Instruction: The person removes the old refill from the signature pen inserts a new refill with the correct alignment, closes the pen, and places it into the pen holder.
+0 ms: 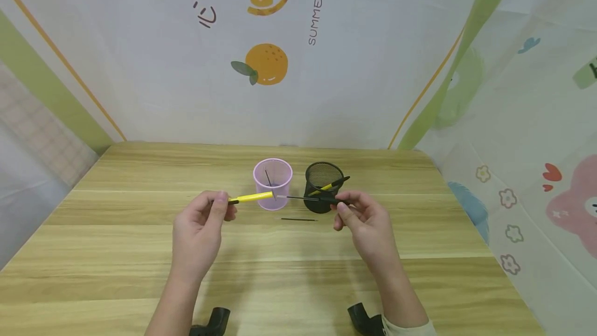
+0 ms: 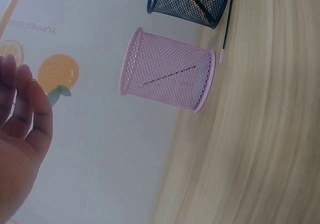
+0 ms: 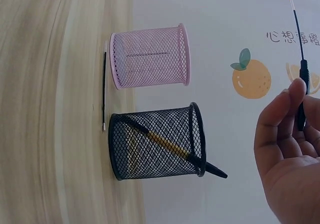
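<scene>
My left hand (image 1: 198,229) pinches a yellow pen barrel (image 1: 254,197) by its dark end between thumb and fingers. In my right hand (image 1: 370,224) is the black part of a pen (image 3: 303,91), with a thin dark refill (image 1: 300,198) sticking out to the left. The refill's pale tip points at the barrel's end; a small gap shows between them in the right wrist view. Behind stand a pink mesh pen cup (image 1: 261,193) with a thin dark refill (image 2: 170,76) inside and a black mesh pen cup (image 3: 150,174) holding a yellow-and-black pen (image 3: 167,144).
On the wooden table (image 1: 140,253), a loose dark refill (image 1: 298,219) lies in front of the cups. Two black curved objects (image 1: 219,319) show at the near edge. A white printed cloth (image 1: 354,82) hangs behind the table.
</scene>
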### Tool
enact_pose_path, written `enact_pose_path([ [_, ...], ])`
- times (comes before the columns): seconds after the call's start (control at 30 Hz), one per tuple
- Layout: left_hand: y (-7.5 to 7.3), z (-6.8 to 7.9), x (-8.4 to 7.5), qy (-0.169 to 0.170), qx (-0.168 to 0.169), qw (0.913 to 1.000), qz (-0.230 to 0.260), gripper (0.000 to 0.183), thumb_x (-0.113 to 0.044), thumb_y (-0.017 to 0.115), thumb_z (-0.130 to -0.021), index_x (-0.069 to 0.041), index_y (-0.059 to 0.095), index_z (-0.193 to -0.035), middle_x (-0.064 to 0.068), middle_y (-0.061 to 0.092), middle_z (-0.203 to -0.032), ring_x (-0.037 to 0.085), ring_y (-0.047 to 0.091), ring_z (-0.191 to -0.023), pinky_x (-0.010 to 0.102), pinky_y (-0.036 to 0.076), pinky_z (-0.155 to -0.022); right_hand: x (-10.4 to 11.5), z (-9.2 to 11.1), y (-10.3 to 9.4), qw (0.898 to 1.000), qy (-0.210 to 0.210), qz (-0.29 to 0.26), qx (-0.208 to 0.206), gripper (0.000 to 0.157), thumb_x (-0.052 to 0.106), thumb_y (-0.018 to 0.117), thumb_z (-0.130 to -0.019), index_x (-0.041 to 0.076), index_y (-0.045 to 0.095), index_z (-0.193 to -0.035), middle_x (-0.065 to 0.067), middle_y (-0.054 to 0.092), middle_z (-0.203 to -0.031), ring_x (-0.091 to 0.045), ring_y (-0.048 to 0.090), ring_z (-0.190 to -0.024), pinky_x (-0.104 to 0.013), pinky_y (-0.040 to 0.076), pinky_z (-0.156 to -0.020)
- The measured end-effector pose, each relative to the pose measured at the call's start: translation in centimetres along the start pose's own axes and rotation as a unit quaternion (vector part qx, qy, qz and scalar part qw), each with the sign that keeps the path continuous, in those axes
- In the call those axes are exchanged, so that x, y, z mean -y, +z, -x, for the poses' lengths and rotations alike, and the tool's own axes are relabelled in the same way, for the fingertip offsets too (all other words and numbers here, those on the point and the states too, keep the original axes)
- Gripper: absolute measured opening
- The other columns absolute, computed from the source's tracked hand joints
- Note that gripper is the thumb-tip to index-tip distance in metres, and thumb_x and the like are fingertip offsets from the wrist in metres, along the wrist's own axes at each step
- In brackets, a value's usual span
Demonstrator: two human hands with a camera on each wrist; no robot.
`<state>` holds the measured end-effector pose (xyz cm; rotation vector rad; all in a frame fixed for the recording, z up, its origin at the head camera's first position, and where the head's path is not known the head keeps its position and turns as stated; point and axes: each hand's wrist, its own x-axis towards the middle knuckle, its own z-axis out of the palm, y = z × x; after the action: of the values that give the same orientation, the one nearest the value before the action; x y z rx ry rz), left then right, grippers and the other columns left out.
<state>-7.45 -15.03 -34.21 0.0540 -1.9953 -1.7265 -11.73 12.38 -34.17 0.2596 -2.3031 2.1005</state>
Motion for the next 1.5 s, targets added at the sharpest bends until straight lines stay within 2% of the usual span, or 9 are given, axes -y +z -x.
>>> enact_pose_path([
  [0.3,-0.4,-0.2,0.1,-0.021,0.013,0.9995,-0.019,0.029,-0.028,0.055,-0.101,-0.003,0.066,-0.091,0.004,0.067,-0.079,0.014,0.067,-0.077,0.023,0.058,-0.076,0.2,0.0,-0.2,1.000,0.011,-0.001,-0.011,0.015,0.001,0.056,-0.097,0.003,0.060,-0.112,-0.016,0.065,-0.107,-0.015,0.061,-0.068,-0.026,0.057,-0.076],
  [0.43,-0.7,-0.6,1.1,-0.044,0.051,0.9963,-0.053,0.033,-0.033,0.056,-0.100,-0.004,0.067,-0.092,0.005,0.066,-0.081,0.014,0.067,-0.078,0.024,0.058,-0.076,0.2,0.0,-0.3,1.000,0.015,0.001,-0.012,0.016,0.001,0.056,-0.097,0.004,0.060,-0.112,-0.015,0.065,-0.108,-0.015,0.061,-0.068,-0.026,0.056,-0.075],
  [0.53,-1.0,-1.0,2.4,-0.066,0.091,0.9878,-0.108,0.038,-0.042,0.055,-0.099,-0.007,0.069,-0.092,0.007,0.067,-0.083,0.016,0.066,-0.078,0.025,0.057,-0.073,0.2,0.1,-0.3,1.000,0.014,0.003,-0.011,0.015,0.002,0.057,-0.097,0.003,0.060,-0.112,-0.016,0.065,-0.108,-0.015,0.061,-0.068,-0.025,0.056,-0.075],
  [0.6,-1.2,-1.2,3.3,-0.083,0.119,0.9778,-0.151,0.043,-0.048,0.052,-0.099,-0.009,0.069,-0.091,0.009,0.067,-0.083,0.018,0.063,-0.078,0.026,0.054,-0.069,0.2,0.1,-0.3,1.000,0.010,0.002,-0.009,0.015,0.002,0.057,-0.097,0.003,0.060,-0.111,-0.016,0.065,-0.108,-0.014,0.061,-0.068,-0.025,0.056,-0.074],
  [0.83,-1.5,-1.6,5.5,-0.134,0.197,0.9301,-0.279,0.053,-0.057,0.048,-0.097,-0.010,0.069,-0.084,0.003,0.063,-0.071,0.014,0.049,-0.062,0.026,0.042,-0.055,0.0,0.1,-0.3,1.000,0.007,-0.002,-0.005,0.015,0.002,0.057,-0.097,0.003,0.060,-0.111,-0.016,0.065,-0.108,-0.014,0.060,-0.068,-0.025,0.056,-0.075],
  [1.1,-1.5,-1.8,6.0,-0.141,0.233,0.8978,-0.346,0.054,-0.054,0.045,-0.099,-0.013,0.058,-0.067,-0.001,0.046,-0.057,0.015,0.039,-0.053,0.029,0.035,-0.051,0.0,0.1,-0.2,1.000,0.007,-0.004,-0.006,0.014,0.001,0.057,-0.096,0.002,0.059,-0.111,-0.017,0.065,-0.108,-0.014,0.060,-0.068,-0.025,0.056,-0.074],
  [1.27,-1.3,-1.9,6.1,-0.149,0.270,0.8639,-0.399,0.052,-0.054,0.046,-0.099,-0.015,0.056,-0.065,-0.002,0.041,-0.056,0.015,0.038,-0.052,0.030,0.034,-0.049,0.0,0.0,-0.2,1.000,0.005,-0.002,-0.005,0.014,0.002,0.058,-0.096,0.002,0.059,-0.110,-0.016,0.065,-0.107,-0.013,0.060,-0.067,-0.025,0.056,-0.073],
  [1.4,-1.1,-1.9,5.9,-0.128,0.269,0.8331,-0.466,0.051,-0.056,0.045,-0.098,-0.018,0.063,-0.070,0.000,0.053,-0.063,0.018,0.046,-0.057,0.032,0.035,-0.051,0.1,0.0,-0.2,1.000,0.004,-0.003,-0.003,0.014,0.003,0.058,-0.096,0.003,0.059,-0.110,-0.016,0.066,-0.107,-0.013,0.060,-0.067,-0.025,0.056,-0.072],
  [1.5,-1.0,-2.0,5.6,-0.107,0.266,0.8145,-0.505,0.051,-0.057,0.044,-0.098,-0.019,0.064,-0.070,0.002,0.058,-0.068,0.020,0.049,-0.060,0.034,0.038,-0.052,0.1,0.1,-0.2,1.000,0.003,-0.004,-0.003,0.014,0.003,0.058,-0.096,0.003,0.059,-0.110,-0.016,0.066,-0.107,-0.013,0.060,-0.067,-0.025,0.056,-0.071],
])
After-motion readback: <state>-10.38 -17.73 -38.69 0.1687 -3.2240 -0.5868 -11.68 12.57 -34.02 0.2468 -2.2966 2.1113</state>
